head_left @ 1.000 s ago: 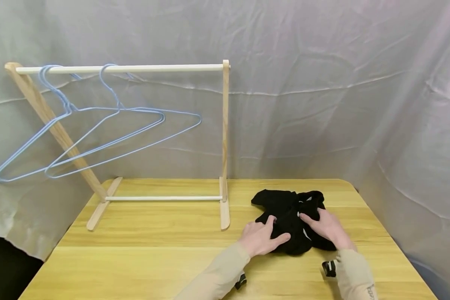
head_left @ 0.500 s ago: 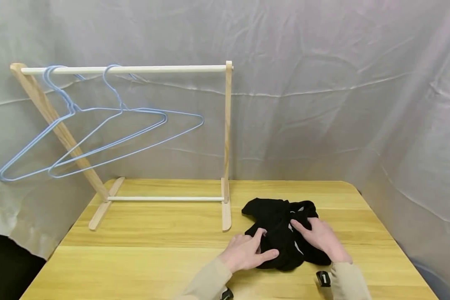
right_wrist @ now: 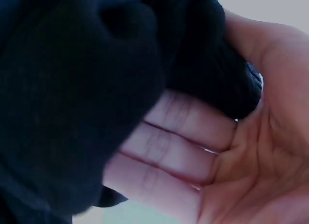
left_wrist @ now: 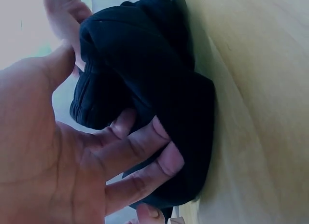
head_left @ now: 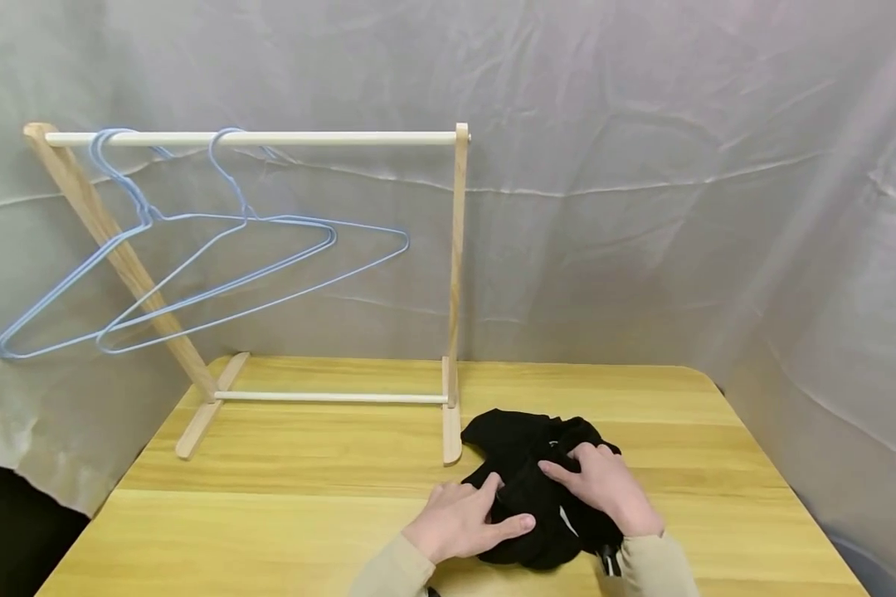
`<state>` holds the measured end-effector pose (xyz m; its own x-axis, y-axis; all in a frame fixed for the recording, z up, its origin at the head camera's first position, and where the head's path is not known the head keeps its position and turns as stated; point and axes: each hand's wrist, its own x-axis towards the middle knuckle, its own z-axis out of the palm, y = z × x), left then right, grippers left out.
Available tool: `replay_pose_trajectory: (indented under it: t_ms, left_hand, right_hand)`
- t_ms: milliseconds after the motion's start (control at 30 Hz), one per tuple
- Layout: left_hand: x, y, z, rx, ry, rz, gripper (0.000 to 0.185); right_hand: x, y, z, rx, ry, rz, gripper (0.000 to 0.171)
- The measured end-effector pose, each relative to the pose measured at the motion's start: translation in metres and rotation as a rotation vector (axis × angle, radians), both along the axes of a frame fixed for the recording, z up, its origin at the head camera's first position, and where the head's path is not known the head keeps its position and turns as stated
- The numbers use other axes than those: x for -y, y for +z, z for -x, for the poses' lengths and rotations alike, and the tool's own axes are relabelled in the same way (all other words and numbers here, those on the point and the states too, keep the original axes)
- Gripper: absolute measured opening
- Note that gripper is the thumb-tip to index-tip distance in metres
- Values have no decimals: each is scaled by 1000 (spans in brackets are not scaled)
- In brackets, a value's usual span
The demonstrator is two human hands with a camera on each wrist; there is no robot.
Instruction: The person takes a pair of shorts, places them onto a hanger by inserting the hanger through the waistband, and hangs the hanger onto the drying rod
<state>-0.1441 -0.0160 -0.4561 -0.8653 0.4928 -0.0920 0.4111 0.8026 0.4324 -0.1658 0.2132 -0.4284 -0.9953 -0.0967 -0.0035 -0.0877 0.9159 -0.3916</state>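
Observation:
A crumpled black garment (head_left: 526, 497) with a small white patch lies on the table; its kind cannot be told from the folds. At its left side is my left hand (head_left: 459, 518), thumb spread apart. In the left wrist view, the nearly straight fingers (left_wrist: 140, 147) of that hand press into the black cloth (left_wrist: 149, 64). My right hand (head_left: 605, 485) holds the garment's right part, with fingertips tucked into the folds. Dark fabric (right_wrist: 207, 79) lies between thumb and fingers in the right wrist view, hiding the fingertips.
A wooden rack (head_left: 455, 274) with a white top rail (head_left: 343, 138) stands at the back left. Several light blue wire hangers (head_left: 246, 220) hang from it. The garment lies close to the rack's right foot (head_left: 451, 431). Grey curtains (head_left: 642, 249) surround the wooden table (head_left: 269, 531).
Both hands and the black garment have moved left and towards the table's front edge. The garment's white patches now show less. The rack and hangers shift only slightly in the view.

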Motion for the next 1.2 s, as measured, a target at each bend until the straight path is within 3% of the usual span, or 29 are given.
replay_pose_trajectory:
  t_ms: [167,467,700,833,1000,1200]
  left_hand:
    - [-6,0,-1,-32,12,10,82]
    - [-7,-6,2,-171,-44,-1,59]
    - [-3,-10,8,-194,-78,-37,50]
    - [2,-8,14,-129,-96,-112,42]
    - [13,-1,19,-3,-73,-278,38]
    - [34,16,24,188,16,-569,27]
  right_hand:
    - [3,-2,-2,-52,9,-9,45]
    - [2,-2,0,-71,4,4,38]
    - [2,0,-2,-53,20,-22,38]
    - [2,2,-4,-57,38,-30,39]
    - [-2,9,-6,-106,84,14,40]
    - [-5,18,-10,-344,139,125,21]
